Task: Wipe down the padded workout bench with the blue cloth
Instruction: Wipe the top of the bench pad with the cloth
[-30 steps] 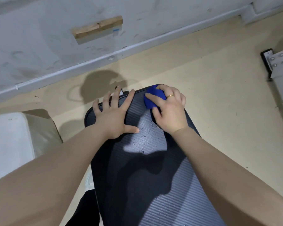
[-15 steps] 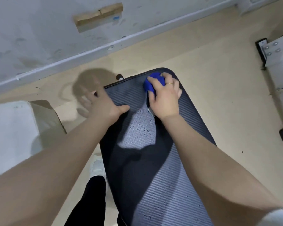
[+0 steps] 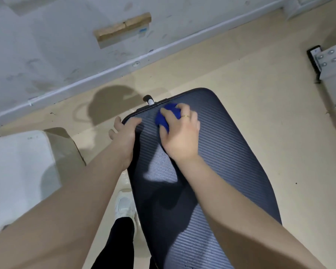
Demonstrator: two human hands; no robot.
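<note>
The dark ribbed padded bench (image 3: 231, 152) runs from the bottom centre up to its rounded far end. A bunched blue cloth (image 3: 166, 116) lies on the pad close to that far end, and my right hand (image 3: 180, 134) presses down on it with fingers closed over it. My left hand (image 3: 124, 133) grips the bench's left edge at the far corner, thumb on top of the pad and fingers hanging over the side. Small water droplets speckle the lit patch of pad below my right wrist.
A white wall with a taped cardboard patch (image 3: 122, 28) stands beyond the bench. A white padded block (image 3: 17, 171) sits at left. White metal frame parts (image 3: 330, 63) stand at right. My white shoe (image 3: 124, 204) is on the beige floor beside the bench.
My left hand slid from flat on the pad to its left edge and gripped it. My right hand stayed on the cloth near the far end. The view shifted left.
</note>
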